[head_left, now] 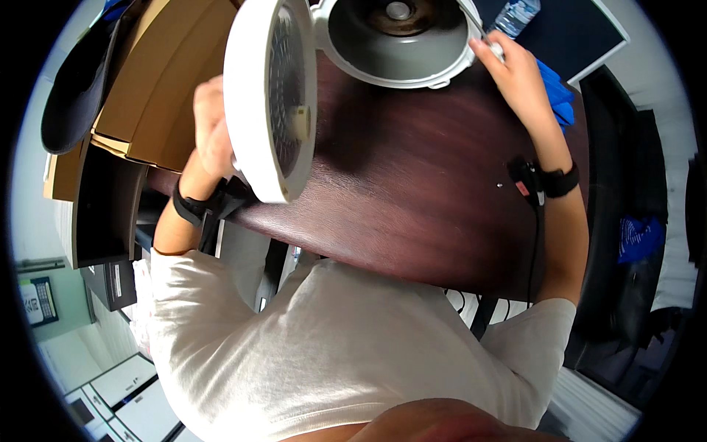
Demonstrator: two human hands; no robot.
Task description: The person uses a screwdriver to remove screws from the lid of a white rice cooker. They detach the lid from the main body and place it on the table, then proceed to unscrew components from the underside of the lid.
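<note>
At the table's far side stands a white electric cooker (pixel 434 79) with no inner pot; a round heating plate (pixel 398 12) shows on its grey floor. To its left, the round white lid (pixel 236 103) stands on edge, tilted up, its metal inner face toward the right. My left hand (pixel 213 127) is closed at the lid's outer side, some fingers hidden behind it. I cannot tell whether lid and cooker are joined. My right hand (pixel 515 70) is closed on a thin tool with a grey metal shaft (pixel 470 15) and pale handle, its shaft crossing the cooker's right rim.
Dark red-brown table (pixel 412 191) lies under everything. Cardboard boxes (pixel 166 74) stand at the left. Beyond my right hand are a water bottle (pixel 517 16) and a blue cloth or bag (pixel 557 96). A black cable (pixel 532 250) runs from my right wrist's band over the table edge.
</note>
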